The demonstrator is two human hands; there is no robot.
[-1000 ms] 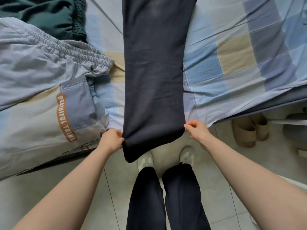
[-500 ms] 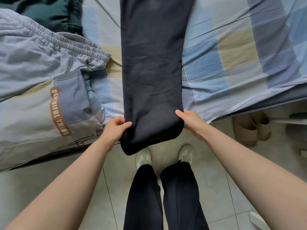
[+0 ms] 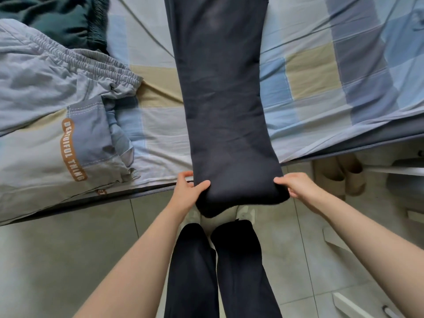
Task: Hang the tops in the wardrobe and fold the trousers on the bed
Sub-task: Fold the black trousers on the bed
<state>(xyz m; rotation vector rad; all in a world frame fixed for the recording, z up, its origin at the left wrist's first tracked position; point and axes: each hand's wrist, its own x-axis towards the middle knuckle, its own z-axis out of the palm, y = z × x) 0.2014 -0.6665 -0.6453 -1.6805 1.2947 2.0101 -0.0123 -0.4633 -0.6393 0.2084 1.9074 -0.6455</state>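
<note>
Fingers of your left hand [image 3: 187, 193] and right hand [image 3: 296, 188] pinch the hem corners of the dark trousers [image 3: 222, 99] lying lengthwise on the bed [image 3: 321, 76]. Lift both corners evenly; fold toward the waistband.

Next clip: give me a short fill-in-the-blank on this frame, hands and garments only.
1. Both hands grip the near end of the ____ trousers, which hangs past the edge of the bed.
2. The left hand holds the trousers' ____ corner; the right hand holds the other.
3. The grey trousers with orange lettering lie to the ____ of the dark pair.
4. A pair of ____ sits on the floor under the bed edge.

Missing words: dark; left; left; slippers
</note>
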